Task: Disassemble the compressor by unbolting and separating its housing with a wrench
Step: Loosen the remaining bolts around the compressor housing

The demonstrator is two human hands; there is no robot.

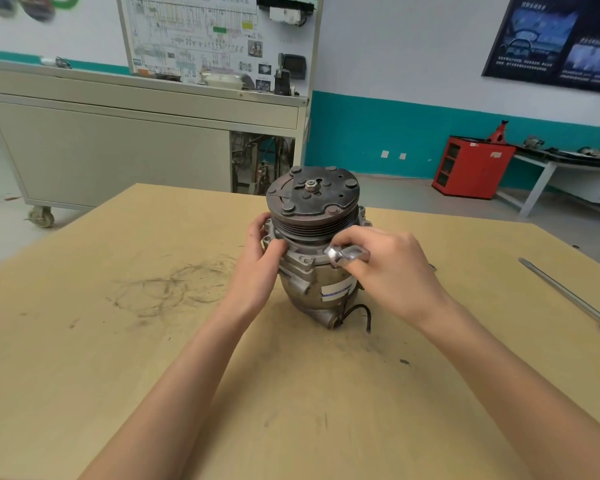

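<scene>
The compressor (314, 282) stands upright in the middle of the wooden table (153, 341), its rusty pulley and clutch plate (312, 195) on top. My left hand (258, 258) grips the left side of the housing flange just below the pulley. My right hand (392, 261) holds a shiny metal wrench (347, 255), whose head sits at the front of the flange by a bolt. Most of the wrench handle is hidden inside my fingers. A white and blue label and a black cable show on the lower body.
A long screwdriver (568, 296) with an orange handle lies near the table's right edge. Dark scuff marks cover the tabletop to the left. Beyond the table stand a grey wheeled cabinet (118, 147), a red tool cabinet (471, 166) and a white bench with parts.
</scene>
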